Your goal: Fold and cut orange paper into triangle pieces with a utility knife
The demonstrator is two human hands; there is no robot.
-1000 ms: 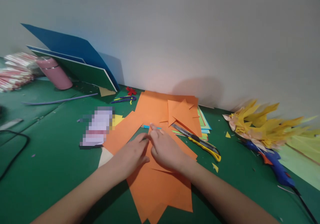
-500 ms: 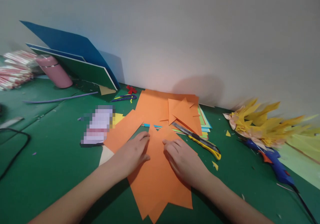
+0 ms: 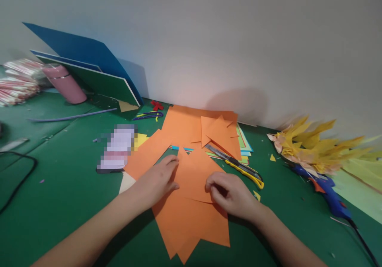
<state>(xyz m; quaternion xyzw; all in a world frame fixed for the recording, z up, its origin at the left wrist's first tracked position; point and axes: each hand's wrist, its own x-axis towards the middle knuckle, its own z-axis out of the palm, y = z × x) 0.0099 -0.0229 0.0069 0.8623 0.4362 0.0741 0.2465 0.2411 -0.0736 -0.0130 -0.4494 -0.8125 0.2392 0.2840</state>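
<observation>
A folded orange paper [image 3: 192, 175] lies on top of other orange sheets [image 3: 191, 223] on the green table [image 3: 68, 203]. My left hand [image 3: 156, 181] rests flat on the paper's left edge, fingers stretched out. My right hand [image 3: 231, 195] is at the paper's lower right corner, fingers curled and pinching its edge. More orange sheets and triangles [image 3: 209, 129] lie behind, near the wall.
A yellow utility knife [image 3: 241, 169] lies right of the paper. A blue glue gun [image 3: 328, 197] and yellow paper flower [image 3: 310, 149] are far right. Blue and green boards [image 3: 89, 68], a pink bottle [image 3: 65, 84] and a black cable [image 3: 18, 179] are on the left.
My right hand slid from the paper's top point down and right to its lower right corner and curled its fingers on the edge. My left hand stayed put.
</observation>
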